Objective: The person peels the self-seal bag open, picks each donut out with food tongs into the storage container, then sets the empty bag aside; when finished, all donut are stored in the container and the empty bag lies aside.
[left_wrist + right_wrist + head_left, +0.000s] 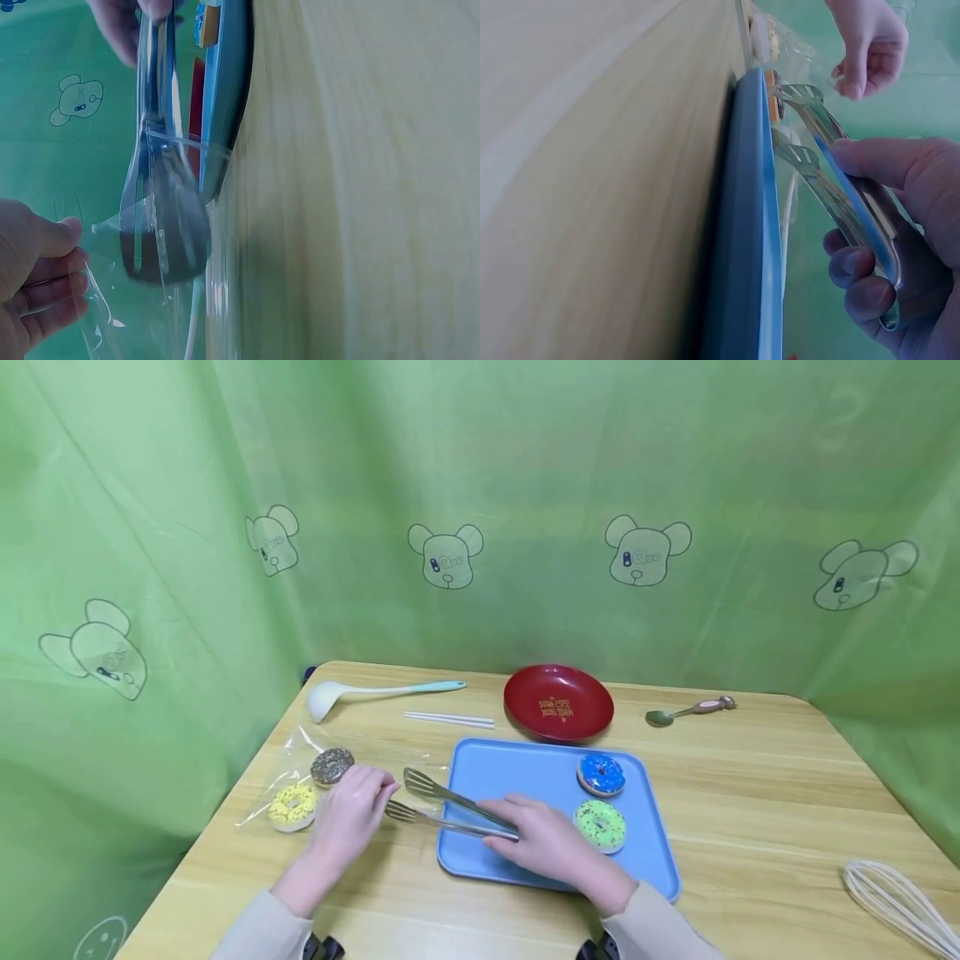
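Right now, the silver slotted metal tongs [467, 803] run lengthwise leftward from the right hand [543, 837] gripping them, tips parted beside the left hand [352, 806], which pinches a clear plastic bag [288, 764]. Left of that hand lie a sprinkled dark-brown donut [322, 770] and a sprinkled yellow donut [283, 811]. Whether the tips enter the transparent film is unclear.

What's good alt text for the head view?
A person's right hand holds tongs pointing at a clear bag held by the left hand, a dark donut and yellow donut apparently inside. A blue donut and green donut sit on a blue tray; a red plate stands behind.
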